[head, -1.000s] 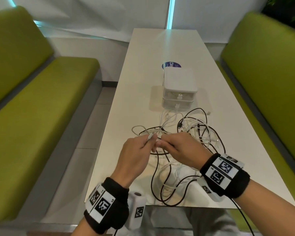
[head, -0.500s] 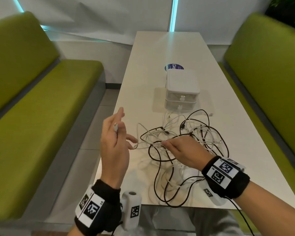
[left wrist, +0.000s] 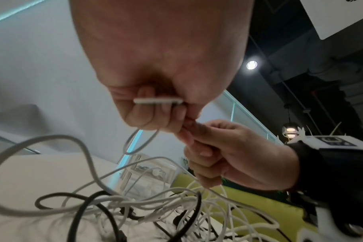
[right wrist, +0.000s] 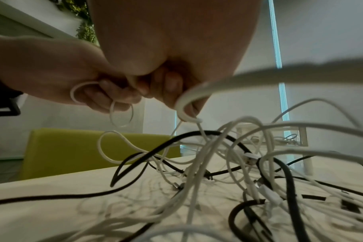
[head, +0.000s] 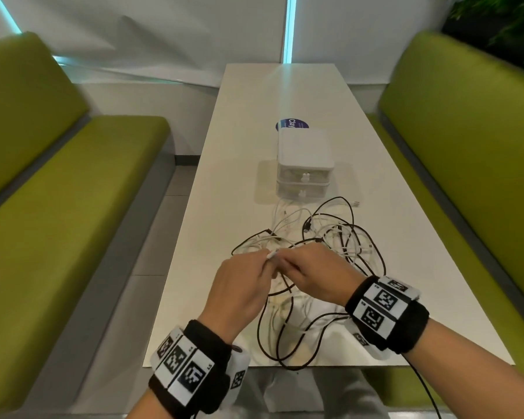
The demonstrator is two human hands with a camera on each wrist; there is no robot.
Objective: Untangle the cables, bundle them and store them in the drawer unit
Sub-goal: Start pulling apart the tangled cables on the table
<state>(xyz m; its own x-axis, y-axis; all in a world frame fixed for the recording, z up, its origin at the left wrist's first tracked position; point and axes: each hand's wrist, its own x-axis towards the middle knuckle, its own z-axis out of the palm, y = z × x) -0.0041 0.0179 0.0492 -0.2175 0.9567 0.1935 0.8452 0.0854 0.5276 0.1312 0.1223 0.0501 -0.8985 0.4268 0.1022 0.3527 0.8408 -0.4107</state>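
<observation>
A tangle of black and white cables lies on the desk, just in front of the drawer unit. Both its drawers are pushed in; coiled cable shows through the clear fronts. The left hand and right hand meet above the tangle, each pinching one white cable.

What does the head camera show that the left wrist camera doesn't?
Only the head view shows the whole white table, both green benches, the blue sticker and the closed two-drawer unit from above. Only the left wrist view shows the white connector pinched in the left hand from below. Both show the right hand gripping a white cable and the tangled cables.
</observation>
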